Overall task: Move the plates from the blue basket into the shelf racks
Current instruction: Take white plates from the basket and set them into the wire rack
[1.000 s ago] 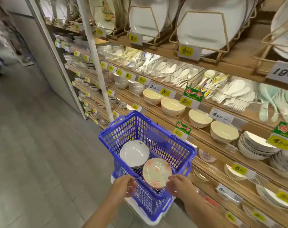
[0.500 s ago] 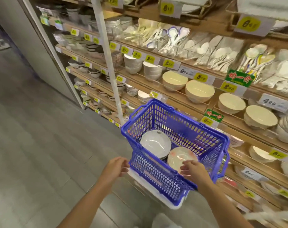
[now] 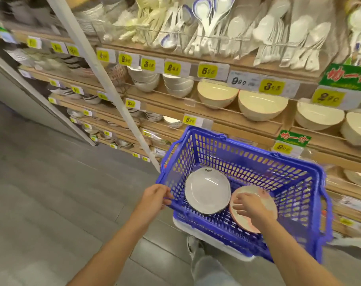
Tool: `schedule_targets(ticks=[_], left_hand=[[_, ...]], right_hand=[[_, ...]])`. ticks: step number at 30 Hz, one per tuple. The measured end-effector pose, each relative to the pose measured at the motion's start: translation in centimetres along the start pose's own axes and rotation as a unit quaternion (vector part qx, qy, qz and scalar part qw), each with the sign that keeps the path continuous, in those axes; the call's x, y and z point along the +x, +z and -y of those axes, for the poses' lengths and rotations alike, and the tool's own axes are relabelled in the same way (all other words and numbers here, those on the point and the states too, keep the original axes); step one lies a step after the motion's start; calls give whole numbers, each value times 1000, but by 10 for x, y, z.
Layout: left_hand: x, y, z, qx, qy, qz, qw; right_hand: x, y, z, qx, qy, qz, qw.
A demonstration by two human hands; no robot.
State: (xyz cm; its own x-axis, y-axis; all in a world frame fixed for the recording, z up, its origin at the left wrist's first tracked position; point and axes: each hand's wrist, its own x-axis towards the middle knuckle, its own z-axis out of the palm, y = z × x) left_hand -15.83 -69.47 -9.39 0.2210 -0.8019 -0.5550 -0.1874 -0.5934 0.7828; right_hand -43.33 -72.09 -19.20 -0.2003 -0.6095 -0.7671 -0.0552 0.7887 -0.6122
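A blue plastic basket (image 3: 247, 162) stands on a white base in front of the shelves. Inside lie a stack of white plates (image 3: 206, 188) on the left and a cream plate with pink flowers (image 3: 264, 205) on the right. My left hand (image 3: 154, 198) grips the basket's near-left rim. My right hand (image 3: 251, 207) reaches into the basket with spread fingers resting on the flowered plate.
Wooden shelves (image 3: 227, 122) hold cream bowls (image 3: 262, 106), white bowls (image 3: 177, 85) and bins of spoons (image 3: 204, 27) above, with yellow price tags along the edges. A white upright post (image 3: 105, 79) runs beside the basket. Grey floor (image 3: 52, 203) lies to the left; my leg and shoe (image 3: 196, 250) show below the basket.
My right hand has moved from the basket's near rim onto the flowered plate inside. My left hand has closed on the rim. The view has tilted down and closer.
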Motion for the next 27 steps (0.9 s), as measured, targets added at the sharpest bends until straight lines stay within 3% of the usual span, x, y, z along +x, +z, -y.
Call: schedule_targets(ticks=[7, 13, 17, 27], left_hand=[[104, 51, -28, 79, -46, 85, 992], [174, 89, 13, 226, -134, 107, 959], [199, 106, 44, 273, -171, 167, 932], [223, 130, 74, 273, -227, 155, 922]], right_hand=[[51, 26, 3, -34, 88, -28, 995], [85, 47, -1, -146, 77, -42, 985], [109, 60, -7, -189, 87, -72, 976], [139, 73, -17, -293, 115, -132, 940]])
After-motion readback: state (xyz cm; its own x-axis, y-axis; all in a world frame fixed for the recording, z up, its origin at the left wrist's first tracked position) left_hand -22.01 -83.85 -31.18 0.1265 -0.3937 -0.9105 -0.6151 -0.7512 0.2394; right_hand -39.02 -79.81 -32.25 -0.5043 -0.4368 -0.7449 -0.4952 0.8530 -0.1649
